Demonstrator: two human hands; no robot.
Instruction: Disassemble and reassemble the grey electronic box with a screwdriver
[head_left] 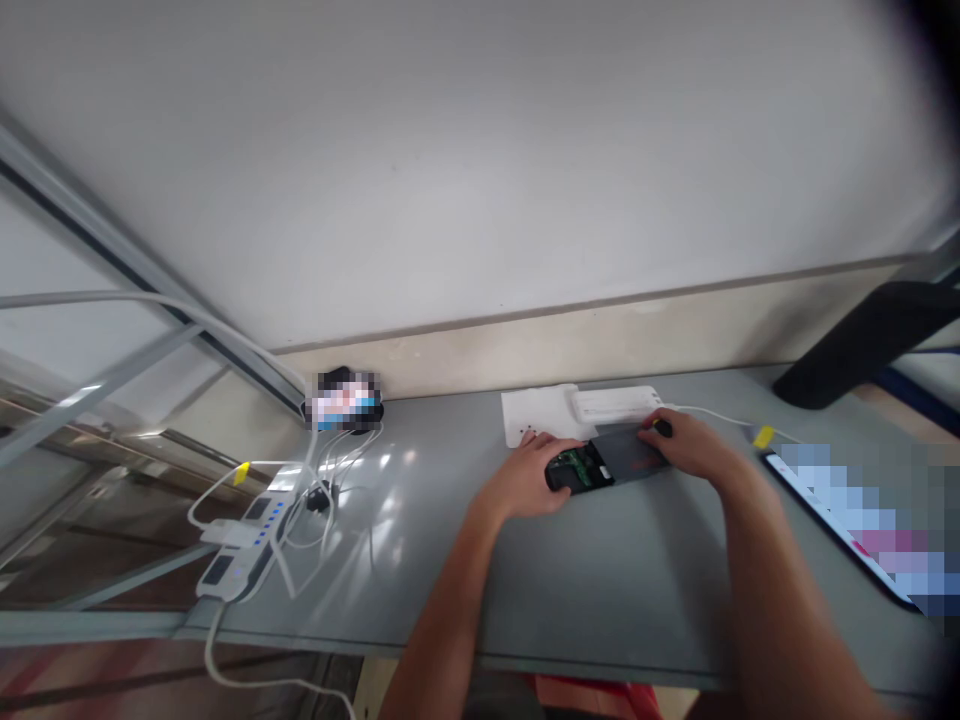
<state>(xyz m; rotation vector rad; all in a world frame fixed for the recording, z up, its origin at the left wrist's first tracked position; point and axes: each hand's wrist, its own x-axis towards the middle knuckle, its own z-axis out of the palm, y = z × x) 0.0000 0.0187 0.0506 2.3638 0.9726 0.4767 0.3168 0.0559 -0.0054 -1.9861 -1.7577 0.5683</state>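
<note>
My left hand [529, 478] is closed on the left end of a dark, flat electronic device [601, 472], with its green circuit board [579, 466] exposed. A dark grey flat panel [628, 452] extends from the device's right side; I cannot tell whether the two are joined. At the panel's far right end, my right hand [686, 442] pinches a small black-and-yellow object [662, 427], its kind unclear. Behind the left hand lies a white sheet [536, 405] with several small dark specks on it. Beside the sheet sits a white oblong item [619, 403].
A white power strip [247, 550] with tangled white cables [326, 500] occupies the table's left side. Farther back stands a blurred-out screen [345, 400]. To the right are a tablet [847, 535] and a black upright object [862, 340]. A wall [525, 345] closes the back.
</note>
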